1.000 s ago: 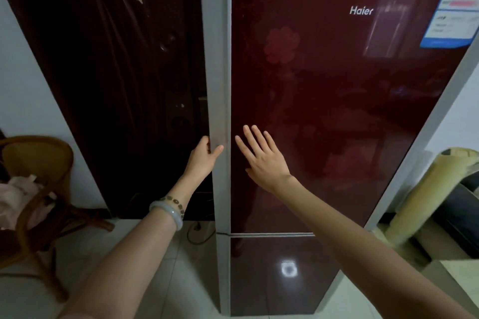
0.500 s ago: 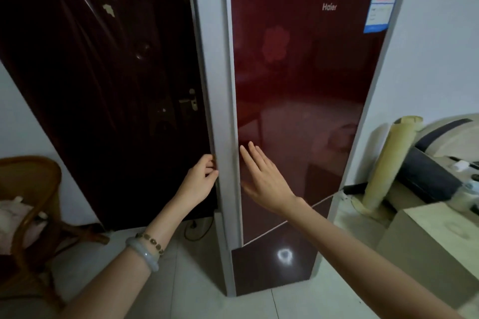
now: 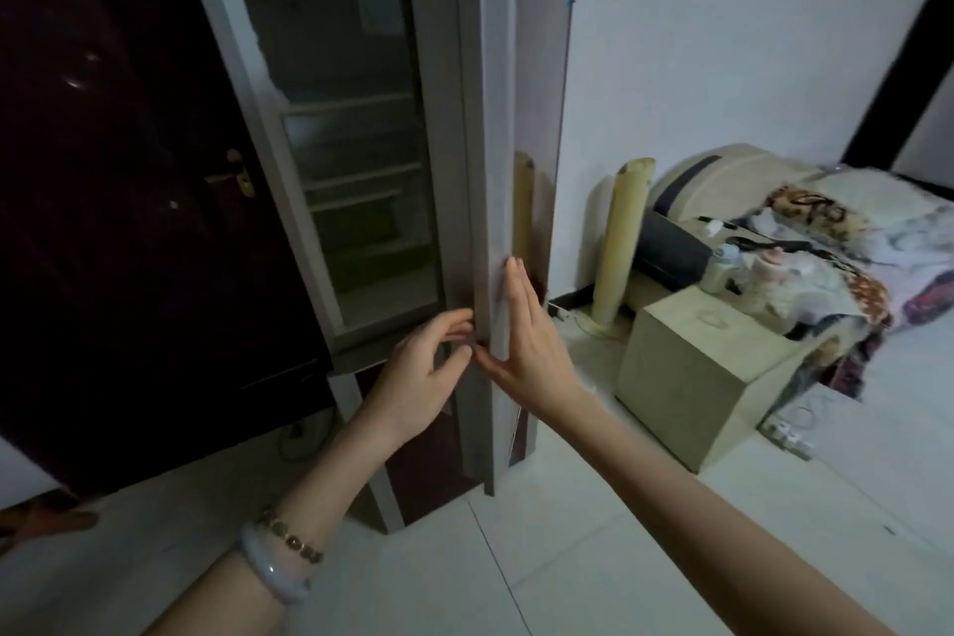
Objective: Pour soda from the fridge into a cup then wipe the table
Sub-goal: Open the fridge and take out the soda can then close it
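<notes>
The fridge door (image 3: 488, 129) stands swung wide, edge-on to me, with its dark red front turned away to the right. Behind it the fridge interior (image 3: 356, 181) shows dim shelves; I cannot make out any soda. My left hand (image 3: 420, 372) curls its fingers around the door's grey inner edge at its lower part. My right hand (image 3: 521, 341) lies flat, fingers together, against the door's outer side. No cup is in view that I can tell.
A dark wooden door (image 3: 129, 196) with a brass handle stands left of the fridge. On the right sit a beige box-like table (image 3: 707, 367), a rolled mat (image 3: 622, 243), and a bed (image 3: 826, 243) with small bottles and clutter. White tile floor below.
The fridge door has swung from closed to wide open toward the right. Both hands followed its edge. The view turned right, so the bed and box table appear.
</notes>
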Motion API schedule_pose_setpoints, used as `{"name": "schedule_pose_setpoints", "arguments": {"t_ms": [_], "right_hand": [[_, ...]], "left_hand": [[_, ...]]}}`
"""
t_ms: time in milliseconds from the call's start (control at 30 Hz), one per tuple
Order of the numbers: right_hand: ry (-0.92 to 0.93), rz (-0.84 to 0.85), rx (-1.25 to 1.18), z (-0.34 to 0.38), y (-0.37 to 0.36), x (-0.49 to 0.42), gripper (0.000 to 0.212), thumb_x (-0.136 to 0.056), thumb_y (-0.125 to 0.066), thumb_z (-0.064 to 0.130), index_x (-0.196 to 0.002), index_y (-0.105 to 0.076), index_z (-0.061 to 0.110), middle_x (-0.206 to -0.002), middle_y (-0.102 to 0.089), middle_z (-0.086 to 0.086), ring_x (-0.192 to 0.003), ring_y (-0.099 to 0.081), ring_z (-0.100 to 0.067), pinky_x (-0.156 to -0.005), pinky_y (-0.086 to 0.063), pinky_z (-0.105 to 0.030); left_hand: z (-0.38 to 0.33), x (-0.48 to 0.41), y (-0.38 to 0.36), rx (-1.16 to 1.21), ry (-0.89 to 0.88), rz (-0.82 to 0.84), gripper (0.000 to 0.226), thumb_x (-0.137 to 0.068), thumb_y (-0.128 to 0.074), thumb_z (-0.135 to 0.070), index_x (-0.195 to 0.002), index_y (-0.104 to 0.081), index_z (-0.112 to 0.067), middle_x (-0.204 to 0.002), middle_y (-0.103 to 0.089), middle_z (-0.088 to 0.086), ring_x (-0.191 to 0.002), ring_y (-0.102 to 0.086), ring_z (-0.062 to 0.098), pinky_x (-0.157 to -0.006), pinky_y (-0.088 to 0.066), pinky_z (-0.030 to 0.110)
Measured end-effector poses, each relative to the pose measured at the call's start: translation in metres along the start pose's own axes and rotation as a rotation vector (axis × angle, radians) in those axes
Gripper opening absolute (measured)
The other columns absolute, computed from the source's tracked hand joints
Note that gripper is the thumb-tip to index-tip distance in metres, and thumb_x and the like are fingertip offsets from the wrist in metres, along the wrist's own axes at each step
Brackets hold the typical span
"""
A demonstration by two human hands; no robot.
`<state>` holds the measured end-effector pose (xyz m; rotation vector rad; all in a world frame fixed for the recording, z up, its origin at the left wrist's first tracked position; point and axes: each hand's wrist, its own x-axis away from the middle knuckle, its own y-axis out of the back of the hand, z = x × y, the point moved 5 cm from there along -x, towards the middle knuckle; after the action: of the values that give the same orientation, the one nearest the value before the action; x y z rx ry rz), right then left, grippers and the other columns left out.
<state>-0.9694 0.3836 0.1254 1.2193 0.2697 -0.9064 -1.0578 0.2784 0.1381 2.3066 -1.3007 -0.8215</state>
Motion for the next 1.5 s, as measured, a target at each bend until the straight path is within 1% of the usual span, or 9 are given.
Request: {"name": "schedule_pose_setpoints", "arguments": {"t_ms": [167, 267, 367, 533, 633, 867, 1000, 1300, 1500], "right_hand": [[-0.027, -0.027, 0.099, -0.04, 0.053, 0.036, 0.087, -0.084, -0.056, 0.035, -0.148, -0.001, 0.012, -0.155, -0.018, -0.01, -0.143, -0.018, -0.02, -0.113, -0.028, -0.047], [-0.048, -0.066, 0.17, -0.07, 0.085, 0.055, 0.083, -0.084, -0.061, 0.029, -0.147, -0.01, 0.009, -0.153, -0.026, -0.011, -0.14, -0.025, -0.018, -0.112, -0.03, -0.046], [-0.065, -0.114, 0.21, -0.1, 0.116, 0.069, 0.081, -0.083, -0.066, 0.025, -0.145, -0.019, 0.004, -0.145, -0.041, -0.014, -0.131, -0.037, -0.019, -0.107, -0.037, -0.043], [-0.125, -0.119, 0.212, -0.157, 0.165, 0.083, 0.085, -0.081, -0.07, 0.021, -0.145, -0.016, 0.006, -0.139, -0.046, -0.016, -0.125, -0.038, -0.018, -0.103, -0.042, -0.042], [-0.151, -0.111, 0.241, -0.198, 0.188, 0.086, 0.089, -0.08, -0.071, 0.021, -0.146, -0.013, 0.007, -0.136, -0.048, -0.017, -0.12, -0.04, -0.018, -0.1, -0.043, -0.046], [-0.014, -0.155, 0.414, -0.269, 0.223, 0.089, 0.073, -0.083, -0.061, 0.011, -0.144, -0.02, 0.003, -0.149, -0.024, -0.026, -0.142, -0.015, -0.029, -0.116, -0.021, -0.041], [-0.019, -0.033, 0.5, -0.304, 0.23, 0.084, 0.078, -0.084, -0.062, 0.021, -0.146, -0.016, 0.008, -0.153, -0.012, -0.016, -0.144, -0.006, -0.026, -0.117, -0.006, -0.037], [-0.149, 0.108, 0.546, -0.397, 0.246, 0.059, 0.075, -0.092, -0.047, 0.032, -0.148, -0.004, 0.006, -0.156, -0.008, -0.013, -0.145, -0.003, -0.025, -0.118, -0.007, -0.039], [-0.185, 0.129, 0.552, -0.451, 0.256, 0.033, 0.071, -0.094, -0.042, 0.02, -0.145, 0.005, 0.005, -0.154, 0.005, -0.011, -0.145, 0.002, -0.024, -0.118, -0.004, -0.039]], "left_hand": [[-0.029, -0.002, -0.023, -0.114, -0.179, -0.129, 0.038, -0.092, -0.054, -0.015, -0.13, -0.049, -0.021, -0.13, -0.05, -0.004, -0.126, -0.043, 0.01, -0.106, -0.038, 0.036], [-0.043, -0.016, -0.045, -0.217, -0.188, -0.143, 0.05, -0.092, -0.054, -0.019, -0.139, -0.038, -0.015, -0.141, -0.041, 0.004, -0.132, -0.033, 0.011, -0.11, -0.03, 0.034], [-0.059, -0.039, -0.07, -0.343, -0.194, -0.169, 0.064, -0.091, -0.056, -0.024, -0.145, -0.025, -0.01, -0.15, -0.028, 0.012, -0.137, -0.028, 0.024, -0.11, -0.024, 0.038], [-0.097, -0.077, -0.119, -0.436, -0.259, -0.231, 0.074, -0.088, -0.059, -0.026, -0.146, -0.018, -0.005, -0.15, -0.021, 0.019, -0.137, -0.024, 0.032, -0.111, -0.026, 0.053], [-0.12, -0.096, -0.152, -0.454, -0.294, -0.254, 0.075, -0.087, -0.059, -0.025, -0.146, -0.018, -0.004, -0.15, -0.023, 0.019, -0.14, -0.02, 0.031, -0.114, -0.018, 0.052], [-0.161, -0.124, -0.215, -0.636, -0.336, -0.319, 0.067, -0.089, -0.056, -0.027, -0.145, -0.025, -0.009, -0.149, -0.035, 0.01, -0.14, -0.028, 0.024, -0.116, 0.003, 0.047], [-0.18, -0.14, -0.245, -0.624, -0.349, -0.342, 0.064, -0.09, -0.057, -0.024, -0.145, -0.028, -0.008, -0.15, -0.034, 0.011, -0.139, -0.03, 0.022, -0.117, 0.005, 0.043], [-0.197, -0.195, -0.299, -0.711, -0.327, -0.197, 0.077, -0.089, -0.053, -0.039, -0.15, -0.006, -0.031, -0.158, -0.006, 0.01, -0.145, -0.013, 0.025, -0.114, 0.011, 0.049], [-0.199, -0.238, -0.33, -0.714, -0.401, -0.206, 0.077, -0.09, -0.051, -0.039, -0.15, -0.008, -0.018, -0.158, -0.009, 0.003, -0.145, -0.003, 0.014, -0.115, 0.013, 0.042]]}}
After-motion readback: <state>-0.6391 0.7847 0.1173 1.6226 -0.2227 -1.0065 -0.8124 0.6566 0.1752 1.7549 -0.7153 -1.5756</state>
